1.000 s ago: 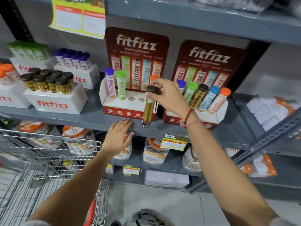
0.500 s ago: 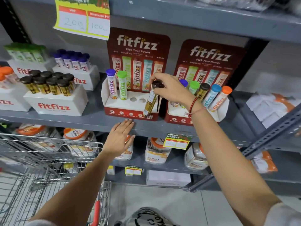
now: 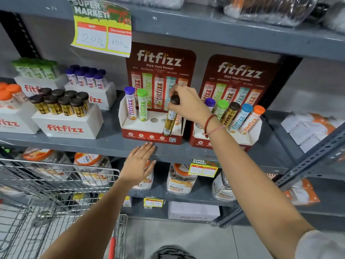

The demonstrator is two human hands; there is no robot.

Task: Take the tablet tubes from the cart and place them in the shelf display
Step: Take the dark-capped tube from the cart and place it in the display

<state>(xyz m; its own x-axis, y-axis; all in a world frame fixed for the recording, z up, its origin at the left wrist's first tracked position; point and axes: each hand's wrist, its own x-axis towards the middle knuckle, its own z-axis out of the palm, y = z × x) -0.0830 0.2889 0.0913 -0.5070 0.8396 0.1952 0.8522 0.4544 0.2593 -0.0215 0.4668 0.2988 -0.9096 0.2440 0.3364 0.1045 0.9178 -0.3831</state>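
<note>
My right hand grips the dark cap of a gold tablet tube, held nearly upright in front of the left red display stand. The tube's lower end hangs over the stand's front right part, just right of an empty hole. A purple-capped tube and a green-capped tube stand in the stand's left holes. An orange tube is partly hidden behind my hand. My left hand rests flat, fingers apart, on the grey shelf edge below the stand. The wire cart is at the lower left.
A second red display stand to the right holds several coloured tubes. White boxes of tubes fill the shelf's left part. Jars line the shelf below. A price sign hangs from the upper shelf. A slanted metal strut crosses at right.
My right hand has carried the gold tube up from below the shelf edge to the front of the left display stand. The left hand has stayed on the shelf edge.
</note>
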